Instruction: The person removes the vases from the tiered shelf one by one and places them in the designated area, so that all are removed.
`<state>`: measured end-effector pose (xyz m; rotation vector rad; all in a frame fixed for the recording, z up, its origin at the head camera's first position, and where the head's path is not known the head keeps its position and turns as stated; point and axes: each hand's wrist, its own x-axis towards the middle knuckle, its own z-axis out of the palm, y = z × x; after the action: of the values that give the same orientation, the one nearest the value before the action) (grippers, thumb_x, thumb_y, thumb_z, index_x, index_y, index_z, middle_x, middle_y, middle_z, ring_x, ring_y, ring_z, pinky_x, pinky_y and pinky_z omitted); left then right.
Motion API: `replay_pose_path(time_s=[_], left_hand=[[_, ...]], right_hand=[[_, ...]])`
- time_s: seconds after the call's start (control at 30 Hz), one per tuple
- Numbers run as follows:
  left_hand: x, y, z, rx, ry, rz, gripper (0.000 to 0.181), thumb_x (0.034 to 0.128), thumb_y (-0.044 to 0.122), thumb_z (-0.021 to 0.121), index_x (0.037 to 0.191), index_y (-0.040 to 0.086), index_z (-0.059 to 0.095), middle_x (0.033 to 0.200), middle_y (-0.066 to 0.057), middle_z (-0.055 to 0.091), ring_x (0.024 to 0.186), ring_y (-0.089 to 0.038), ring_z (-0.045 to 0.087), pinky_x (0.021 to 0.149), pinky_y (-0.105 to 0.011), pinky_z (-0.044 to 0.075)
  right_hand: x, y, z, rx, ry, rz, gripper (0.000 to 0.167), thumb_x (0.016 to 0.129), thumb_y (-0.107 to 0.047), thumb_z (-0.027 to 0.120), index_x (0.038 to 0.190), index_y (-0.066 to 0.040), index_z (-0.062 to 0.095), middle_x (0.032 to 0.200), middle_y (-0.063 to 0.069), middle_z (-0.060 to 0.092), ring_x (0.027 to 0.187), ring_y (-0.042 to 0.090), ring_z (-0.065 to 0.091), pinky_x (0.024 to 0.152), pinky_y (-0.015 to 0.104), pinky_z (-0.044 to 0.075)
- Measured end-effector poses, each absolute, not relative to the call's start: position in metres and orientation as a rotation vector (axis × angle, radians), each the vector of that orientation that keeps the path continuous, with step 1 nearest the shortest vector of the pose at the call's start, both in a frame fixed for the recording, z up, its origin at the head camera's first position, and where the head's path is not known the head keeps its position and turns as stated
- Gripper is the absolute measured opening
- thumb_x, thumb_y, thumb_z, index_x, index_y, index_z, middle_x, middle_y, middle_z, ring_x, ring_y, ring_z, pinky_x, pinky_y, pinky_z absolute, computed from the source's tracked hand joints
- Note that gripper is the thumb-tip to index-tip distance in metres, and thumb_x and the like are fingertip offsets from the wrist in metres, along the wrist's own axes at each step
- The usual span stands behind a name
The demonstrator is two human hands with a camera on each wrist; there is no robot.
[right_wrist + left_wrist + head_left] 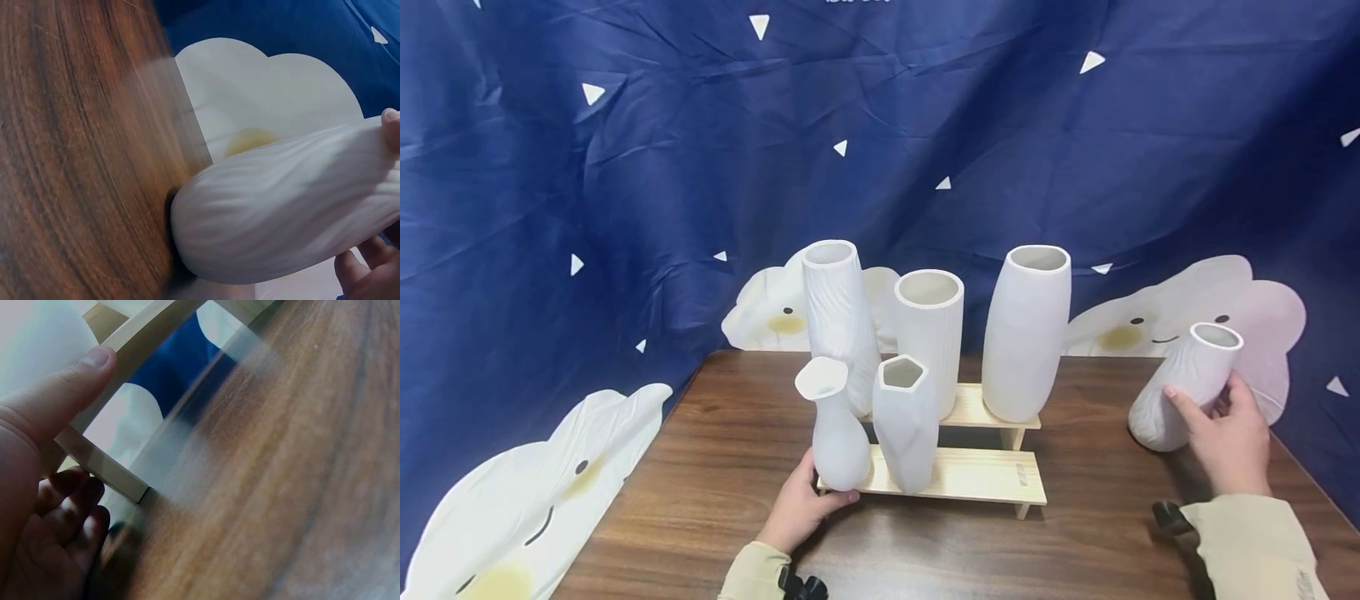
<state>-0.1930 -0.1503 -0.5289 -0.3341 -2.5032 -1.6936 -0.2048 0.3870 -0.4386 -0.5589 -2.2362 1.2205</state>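
Observation:
At the right of the table, my right hand [1236, 442] grips a white vase [1172, 400] with wavy grooves, thumb on one side and fingers on the other. That vase leans to the right; its base is at the tabletop, where the right wrist view shows the grooved side [275, 206]. My left hand [801, 504] holds the left end of a two-tier wooden stand [981, 475], its thumb [75, 387] along the lower shelf's front edge and its other fingers beneath. Just above that hand, a flared-neck vase [840, 442] stands on the lower shelf beside a faceted vase [907, 433].
The upper shelf bears a tall wavy vase [842, 325], a ribbed cylinder vase [928, 350] and a smooth, rounded vase [1028, 333]. Brown wooden table [700, 467] surrounds the stand. A blue curtain [880, 108] with clouds and triangles hangs behind.

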Motion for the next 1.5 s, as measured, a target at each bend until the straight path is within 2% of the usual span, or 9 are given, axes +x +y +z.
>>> replay_pose_path(time_s=[0.13,0.23,0.3,0.4,0.53,0.77,1.0,1.23,1.5], left_hand=[[-0.191,-0.149,-0.529,-0.325,-2.516,-1.717,0.081,0.0692,0.024,0.093,0.139,0.017,0.053,0.129,0.001,0.064,0.127,-0.023,0.054,0.110,-0.044,0.037],[-0.190,-0.150,-0.527,-0.330,-2.508,-1.727,0.081,0.0690,0.024,0.093,0.139,0.017,0.053,0.128,0.001,0.064,0.126,-0.022,0.054,0.110,-0.044,0.038],[-0.191,-0.150,-0.526,-0.334,-2.502,-1.731,0.081,0.0688,0.024,0.093,0.139,0.016,0.053,0.128,0.001,0.065,0.126,-0.022,0.054,0.110,-0.043,0.038],[-0.191,-0.150,-0.524,-0.328,-2.513,-1.725,0.082,0.0686,0.025,0.093,0.140,0.017,0.052,0.128,0.002,0.064,0.127,-0.021,0.054,0.111,-0.042,0.037],[-0.190,-0.149,-0.524,-0.325,-2.523,-1.702,0.082,0.0688,0.026,0.093,0.140,0.017,0.052,0.128,0.002,0.064,0.127,-0.021,0.054,0.110,-0.043,0.038],[-0.192,-0.150,-0.525,-0.335,-2.512,-1.694,0.082,0.0683,0.024,0.093,0.140,0.015,0.053,0.128,0.000,0.065,0.126,-0.023,0.055,0.110,-0.043,0.039],[-0.192,-0.151,-0.525,-0.349,-2.507,-1.711,0.083,0.0693,0.023,0.093,0.141,0.013,0.052,0.130,0.000,0.064,0.127,-0.023,0.054,0.110,-0.045,0.038],[-0.192,-0.150,-0.526,-0.350,-2.499,-1.709,0.083,0.0694,0.022,0.093,0.141,0.013,0.052,0.130,-0.001,0.064,0.127,-0.024,0.054,0.110,-0.047,0.038],[-0.191,-0.150,-0.525,-0.324,-2.479,-1.749,0.081,0.0685,0.021,0.093,0.139,0.015,0.054,0.129,-0.001,0.064,0.126,-0.022,0.054,0.111,-0.046,0.037]], right_hand=[[-0.194,0.388,-0.435,-0.579,-2.222,1.255,0.077,0.093,-0.027,0.071,0.158,-0.012,0.032,0.155,0.022,0.038,0.144,0.026,0.036,0.114,0.024,0.030],[-0.186,0.385,-0.427,-0.611,-2.160,1.309,0.077,0.093,-0.024,0.071,0.158,-0.012,0.031,0.159,0.016,0.034,0.145,0.017,0.034,0.111,0.015,0.029],[-0.181,0.382,-0.423,-0.649,-2.114,1.320,0.076,0.093,-0.023,0.071,0.157,-0.013,0.033,0.160,0.010,0.035,0.144,0.011,0.034,0.111,0.014,0.028],[-0.173,0.377,-0.419,-0.675,-2.023,1.349,0.074,0.090,-0.019,0.074,0.155,-0.015,0.038,0.158,0.004,0.039,0.142,0.006,0.037,0.113,0.018,0.029],[-0.165,0.369,-0.416,-0.679,-1.943,1.367,0.070,0.089,-0.015,0.075,0.152,-0.016,0.043,0.155,0.000,0.044,0.138,0.002,0.042,0.112,0.016,0.030],[-0.155,0.357,-0.407,-0.666,-1.901,1.343,0.068,0.090,-0.012,0.073,0.151,-0.017,0.044,0.154,-0.001,0.046,0.135,0.000,0.043,0.114,0.020,0.028],[-0.152,0.347,-0.397,-0.581,-1.828,1.404,0.066,0.088,-0.005,0.075,0.147,-0.013,0.049,0.143,-0.004,0.056,0.131,0.003,0.049,0.106,0.010,0.033],[-0.151,0.332,-0.391,-0.462,-1.752,1.508,0.064,0.086,0.003,0.074,0.145,-0.007,0.051,0.140,0.002,0.059,0.130,0.009,0.053,0.101,0.011,0.040],[-0.146,0.317,-0.383,-0.379,-1.799,1.471,0.060,0.085,0.003,0.075,0.141,-0.007,0.055,0.133,-0.003,0.063,0.126,0.007,0.056,0.101,0.012,0.040]])
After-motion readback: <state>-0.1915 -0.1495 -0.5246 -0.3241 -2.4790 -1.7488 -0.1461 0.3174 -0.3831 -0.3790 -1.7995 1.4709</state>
